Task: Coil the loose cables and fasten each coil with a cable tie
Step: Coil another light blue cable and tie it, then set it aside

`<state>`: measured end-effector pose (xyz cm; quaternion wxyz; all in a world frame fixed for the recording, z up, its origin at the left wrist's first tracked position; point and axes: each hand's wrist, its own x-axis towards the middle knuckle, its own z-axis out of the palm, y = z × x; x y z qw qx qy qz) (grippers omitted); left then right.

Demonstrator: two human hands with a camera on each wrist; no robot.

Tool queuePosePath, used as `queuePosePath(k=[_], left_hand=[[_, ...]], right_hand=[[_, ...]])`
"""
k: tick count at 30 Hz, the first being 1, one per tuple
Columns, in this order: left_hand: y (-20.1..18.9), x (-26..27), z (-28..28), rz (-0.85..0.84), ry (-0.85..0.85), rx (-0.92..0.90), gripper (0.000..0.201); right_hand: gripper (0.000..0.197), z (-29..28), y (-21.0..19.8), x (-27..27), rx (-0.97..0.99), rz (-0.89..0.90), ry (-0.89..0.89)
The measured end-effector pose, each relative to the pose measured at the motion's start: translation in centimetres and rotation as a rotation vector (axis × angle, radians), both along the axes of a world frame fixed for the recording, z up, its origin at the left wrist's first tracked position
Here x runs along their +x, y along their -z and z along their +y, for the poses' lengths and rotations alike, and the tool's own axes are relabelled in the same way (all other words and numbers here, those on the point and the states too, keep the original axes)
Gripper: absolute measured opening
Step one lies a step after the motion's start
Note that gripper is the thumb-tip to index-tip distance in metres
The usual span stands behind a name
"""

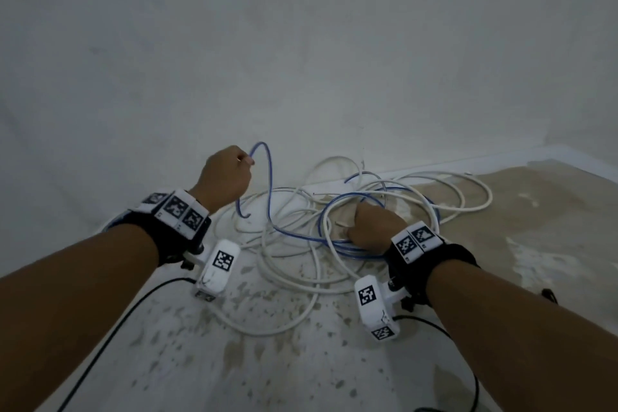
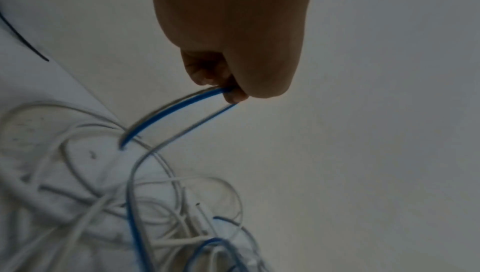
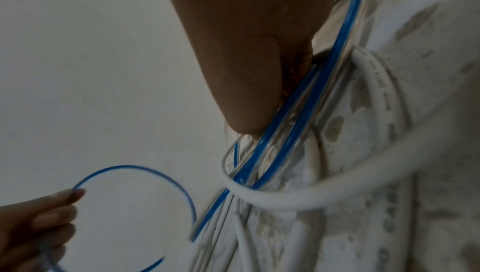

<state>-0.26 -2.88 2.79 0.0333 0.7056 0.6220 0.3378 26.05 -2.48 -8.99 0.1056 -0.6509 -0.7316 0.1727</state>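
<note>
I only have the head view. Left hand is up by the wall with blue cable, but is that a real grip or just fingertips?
Observer: Left wrist view shows the left hand pinching the blue cable at a bend, two strands dropping from the grip.
Operator: And the right hand?
Observer: Right hand grips several blue loops together, low against the white cables.
Operator: Any cable tie on?
Observer: None visible in any view.
</note>
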Motion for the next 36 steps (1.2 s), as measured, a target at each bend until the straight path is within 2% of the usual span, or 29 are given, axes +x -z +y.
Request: queuePosePath(k=[3,5,8,10,12,13,14,16,18,20,23,25,29,33,36], left_hand=[[-3.0,-0.8,-2.0,-0.328,-0.081,-0.109,0.02],[-4.5,-1.8,-3.3,-0.623,-0.111,-0.177,0.027],[-6.2,-4.0,-5.4,-1.062,-0.162,-0.233,0.024],[-6.8,-5.6,-6.4,-1.224,-0.138,-0.267,0.023],[-7.2,-6.7,-7.1,-1.32,-0.103,-0.262,0.024],[-7.4,-7.2,-7.5,-1.353,-0.09,-0.25,0.024],[-7.7,-7.6,-7.9,-1.375,-0.084,-0.234,0.025],[-8.7,-8.8,-9.0,-1.391,-0.088,-0.189,0.024],[-9.8,-10.7,-9.9,-1.394,-0.089,-0.144,0.024],[-10.5,-13.0,-10.7,-1.377,-0.112,-0.111,0.022],[-10.9,-15.6,-11.3,-1.259,-0.202,-0.087,0.024],[-10.3,-15.7,-11.2,-1.138,-0.246,-0.097,0.022],[-7.7,-12.8,-10.8,-0.909,-0.189,-0.164,0.012],[-5.7,-9.2,-10.0,-0.677,-0.026,-0.214,0.05],[-5.2,-6.9,-9.4,-0.609,0.052,-0.26,0.047]], right_hand=[[0.045,0.0,0.0,-0.2,0.012,-0.047,-0.039],[0.038,-0.2,-0.1,-0.3,-0.01,-0.048,-0.041],[0.028,-1.2,-1.5,-1.1,0.018,-0.025,0.013],[0.027,-2.4,-3.2,-2.6,0.209,0.028,0.031],[0.037,-3.9,-4.7,-5.4,0.422,0.148,-0.001],[0.042,-4.7,-5.4,-7.0,0.462,0.183,-0.06],[0.046,-5.2,-5.5,-8.6,0.433,0.142,-0.134],[0.048,-5.8,-4.9,-10.9,0.302,-0.076,-0.242],[0.039,-6.0,-3.7,-11.4,0.241,-0.261,-0.247],[0.027,-5.8,-2.8,-11.0,0.226,-0.336,-0.21],[0.03,-4.9,-3.5,-10.5,0.252,-0.355,-0.159],[0.034,-4.4,-5.4,-10.7,0.331,-0.263,-0.118],[0.035,-3.8,-10.6,-11.2,0.532,0.029,-0.002],[0.032,-4.1,-14.0,-10.6,0.636,0.306,0.055],[0.034,-4.4,-14.7,-9.6,0.623,0.562,0.056]])
